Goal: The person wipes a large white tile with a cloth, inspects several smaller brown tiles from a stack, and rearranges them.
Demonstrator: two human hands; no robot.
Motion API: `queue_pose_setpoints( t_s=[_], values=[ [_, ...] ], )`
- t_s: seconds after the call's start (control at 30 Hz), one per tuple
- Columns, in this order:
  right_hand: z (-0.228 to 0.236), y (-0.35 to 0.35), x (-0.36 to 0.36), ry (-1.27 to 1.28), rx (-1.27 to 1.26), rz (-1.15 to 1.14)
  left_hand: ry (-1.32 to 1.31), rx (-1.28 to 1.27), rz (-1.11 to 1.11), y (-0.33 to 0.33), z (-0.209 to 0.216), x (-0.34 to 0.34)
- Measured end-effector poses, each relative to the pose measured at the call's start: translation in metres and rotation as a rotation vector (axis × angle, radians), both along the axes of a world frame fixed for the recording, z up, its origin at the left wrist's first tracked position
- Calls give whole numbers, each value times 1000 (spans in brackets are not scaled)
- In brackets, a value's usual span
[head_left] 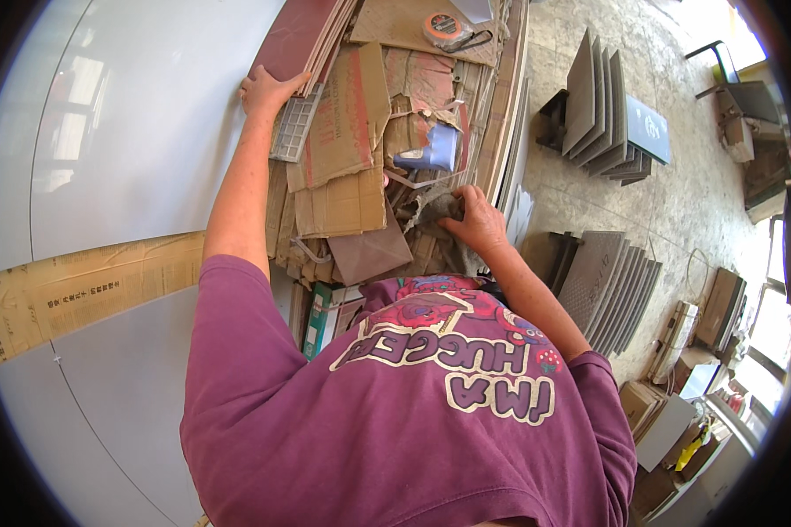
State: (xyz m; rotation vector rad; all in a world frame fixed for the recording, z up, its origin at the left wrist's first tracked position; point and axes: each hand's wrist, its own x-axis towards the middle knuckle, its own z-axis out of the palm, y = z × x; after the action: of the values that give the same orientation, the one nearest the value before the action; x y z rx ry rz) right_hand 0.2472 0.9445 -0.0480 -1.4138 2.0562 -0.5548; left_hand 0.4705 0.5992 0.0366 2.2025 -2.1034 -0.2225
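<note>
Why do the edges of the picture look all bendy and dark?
In the head view, the fisheye lens curves the big grey panel and leaves black corners; window glare whitens the right rim; the left hand and right hand look sharp.

cardboard pile crowded (bottle); floor open
</note>
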Motion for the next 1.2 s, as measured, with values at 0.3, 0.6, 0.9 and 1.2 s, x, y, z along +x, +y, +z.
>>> queue_pose_setpoints(
  t_s=[0.3,0.6,0.9,1.2],
  values=[
    [3,-1,1,-14,-14,4,-117,-10,-88,1,7,3],
    [-1,-1,-1,-21,-10,10,-228,33,-201,0,13,5],
    [0,-1,0,-13,-8,10,-231,-51,-319,-6,8,13],
    [2,0,0,-14,-1,5,-214,-31,-341,-1,9,14]
  ],
)
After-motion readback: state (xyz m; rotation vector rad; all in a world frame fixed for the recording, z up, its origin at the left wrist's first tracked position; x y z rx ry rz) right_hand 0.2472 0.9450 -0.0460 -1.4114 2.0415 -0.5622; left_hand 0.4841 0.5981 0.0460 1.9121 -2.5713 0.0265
